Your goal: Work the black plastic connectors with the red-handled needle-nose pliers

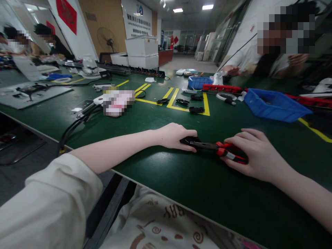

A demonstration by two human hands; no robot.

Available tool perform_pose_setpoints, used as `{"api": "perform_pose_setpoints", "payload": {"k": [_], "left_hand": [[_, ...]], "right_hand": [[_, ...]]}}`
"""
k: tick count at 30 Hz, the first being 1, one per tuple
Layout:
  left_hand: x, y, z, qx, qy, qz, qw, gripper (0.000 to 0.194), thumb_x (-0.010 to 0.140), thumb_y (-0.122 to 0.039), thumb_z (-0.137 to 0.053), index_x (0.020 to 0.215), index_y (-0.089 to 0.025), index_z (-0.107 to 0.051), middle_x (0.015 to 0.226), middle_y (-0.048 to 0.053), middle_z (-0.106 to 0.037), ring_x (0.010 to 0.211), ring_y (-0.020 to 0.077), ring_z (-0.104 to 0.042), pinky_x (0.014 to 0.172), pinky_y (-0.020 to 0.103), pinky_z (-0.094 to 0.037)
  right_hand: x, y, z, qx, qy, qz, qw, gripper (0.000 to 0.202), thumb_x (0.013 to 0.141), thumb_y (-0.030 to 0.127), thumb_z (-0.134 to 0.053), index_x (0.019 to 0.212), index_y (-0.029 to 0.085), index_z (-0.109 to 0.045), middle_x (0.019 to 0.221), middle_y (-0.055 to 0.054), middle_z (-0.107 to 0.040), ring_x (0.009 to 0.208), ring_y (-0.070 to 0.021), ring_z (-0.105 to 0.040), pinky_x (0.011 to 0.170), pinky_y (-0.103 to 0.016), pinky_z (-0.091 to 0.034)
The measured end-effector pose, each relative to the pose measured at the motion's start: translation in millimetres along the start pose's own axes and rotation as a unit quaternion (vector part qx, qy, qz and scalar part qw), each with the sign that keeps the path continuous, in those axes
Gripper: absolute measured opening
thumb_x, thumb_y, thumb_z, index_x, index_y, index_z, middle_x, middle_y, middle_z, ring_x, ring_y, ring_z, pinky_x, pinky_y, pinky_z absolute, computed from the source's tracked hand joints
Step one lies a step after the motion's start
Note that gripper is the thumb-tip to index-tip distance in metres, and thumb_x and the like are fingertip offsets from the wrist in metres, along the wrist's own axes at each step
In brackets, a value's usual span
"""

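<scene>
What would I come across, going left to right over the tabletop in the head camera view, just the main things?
Light grey board, pink item, left hand, red-handled pliers, large blue bin. The right hand overlaps the last two, so I left it out.

A loose, creased cream sleeve point(54, 200) showed at eight o'clock; cream cloth point(129, 221) at six bore brown print point(157, 230) — swirls and lettering.
</scene>
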State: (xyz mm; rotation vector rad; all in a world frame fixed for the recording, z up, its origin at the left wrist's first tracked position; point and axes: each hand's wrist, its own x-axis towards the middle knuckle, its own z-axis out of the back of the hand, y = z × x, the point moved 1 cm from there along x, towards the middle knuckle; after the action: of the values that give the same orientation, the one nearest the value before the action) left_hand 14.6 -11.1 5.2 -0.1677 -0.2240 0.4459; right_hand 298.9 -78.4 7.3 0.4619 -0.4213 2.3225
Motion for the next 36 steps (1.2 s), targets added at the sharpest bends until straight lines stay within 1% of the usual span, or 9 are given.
{"api": "perform_pose_setpoints", "payload": {"k": [4, 7, 10, 14, 20, 31, 34, 36], "left_hand": [[0.0, 1.0, -1.0, 0.010, -0.006, -0.011, 1.000, 0.043, 0.093, -0.059, -0.060, 0.113, -0.022, -0.063, 0.078, 0.001, -0.070, 0.067, 0.0171, -0.064, 0.057, 0.024, -0.031], [0.2, 0.8, -0.6, 0.010, -0.001, -0.011, 1.000, 0.044, 0.093, -0.060, -0.060, 0.113, -0.021, -0.062, 0.078, 0.001, -0.070, 0.066, 0.0172, -0.064, 0.056, 0.024, -0.032], [0.5, -0.4, 0.4, 0.008, 0.001, -0.008, 1.000, 0.044, 0.092, -0.060, -0.060, 0.111, -0.021, -0.062, 0.076, 0.000, -0.069, 0.065, 0.0172, -0.064, 0.055, 0.023, -0.033], [0.9, -0.7, 0.8, 0.000, 0.003, -0.010, 1.000, 0.045, 0.091, -0.062, -0.060, 0.110, -0.021, -0.062, 0.074, 0.000, -0.068, 0.065, 0.0172, -0.064, 0.055, 0.023, -0.034], [1.5, 0.7, -0.1, 0.004, 0.004, -0.006, 1.000, 0.046, 0.091, -0.064, -0.059, 0.109, -0.022, -0.061, 0.075, 0.000, -0.069, 0.066, 0.0177, -0.065, 0.055, 0.023, -0.033], [2.1, 0.2, 0.9, 0.006, 0.012, -0.008, 1.000, 0.045, 0.093, -0.064, -0.058, 0.110, -0.022, -0.061, 0.075, 0.001, -0.070, 0.067, 0.0180, -0.066, 0.055, 0.023, -0.032], [2.2, 0.4, 0.6, 0.009, 0.012, -0.012, 1.000, 0.046, 0.094, -0.065, -0.054, 0.110, -0.022, -0.061, 0.074, 0.001, -0.069, 0.065, 0.0183, -0.065, 0.054, 0.024, -0.032], [2.5, 0.6, 0.4, 0.011, 0.015, -0.012, 1.000, 0.047, 0.095, -0.066, -0.052, 0.111, -0.022, -0.061, 0.073, 0.000, -0.068, 0.064, 0.0182, -0.064, 0.055, 0.024, -0.032]], "right_hand": [[-1.0, 1.7, 0.1, 0.023, 0.020, -0.018, 0.999, 0.036, 0.083, 0.051, -0.066, 0.102, 0.020, -0.067, 0.088, -0.007, -0.070, 0.083, -0.0270, -0.067, 0.092, -0.055, -0.048], [-0.9, 4.6, 0.6, 0.023, 0.010, -0.038, 0.999, 0.033, 0.084, 0.053, -0.063, 0.101, 0.024, -0.066, 0.087, -0.006, -0.069, 0.082, -0.0282, -0.067, 0.092, -0.059, -0.049], [-1.3, 7.2, 0.4, 0.009, 0.001, -0.044, 0.999, 0.032, 0.084, 0.050, -0.064, 0.105, 0.025, -0.065, 0.091, -0.008, -0.069, 0.087, -0.0314, -0.067, 0.097, -0.062, -0.046], [-2.3, 8.4, 0.8, -0.010, -0.012, -0.036, 0.999, 0.034, 0.084, 0.048, -0.064, 0.109, 0.026, -0.063, 0.095, -0.009, -0.069, 0.091, -0.0334, -0.067, 0.100, -0.064, -0.044], [-1.8, 6.1, 2.4, -0.023, -0.041, 0.001, 0.999, 0.032, 0.086, 0.046, -0.063, 0.109, 0.023, -0.062, 0.092, -0.011, -0.068, 0.087, -0.0337, -0.068, 0.095, -0.064, -0.046], [-1.1, 5.2, 1.6, -0.019, -0.034, 0.008, 0.999, 0.029, 0.087, 0.044, -0.063, 0.108, 0.024, -0.059, 0.090, -0.010, -0.068, 0.083, -0.0316, -0.067, 0.092, -0.064, -0.048], [-1.1, 3.8, 2.7, -0.013, -0.029, 0.003, 0.999, 0.028, 0.087, 0.044, -0.063, 0.107, 0.025, -0.060, 0.089, -0.009, -0.068, 0.083, -0.0300, -0.067, 0.095, -0.062, -0.047], [-1.4, 2.9, 3.4, -0.011, -0.024, 0.004, 1.000, 0.030, 0.086, 0.044, -0.063, 0.107, 0.023, -0.062, 0.090, -0.009, -0.069, 0.084, -0.0287, -0.067, 0.098, -0.060, -0.046]]}}
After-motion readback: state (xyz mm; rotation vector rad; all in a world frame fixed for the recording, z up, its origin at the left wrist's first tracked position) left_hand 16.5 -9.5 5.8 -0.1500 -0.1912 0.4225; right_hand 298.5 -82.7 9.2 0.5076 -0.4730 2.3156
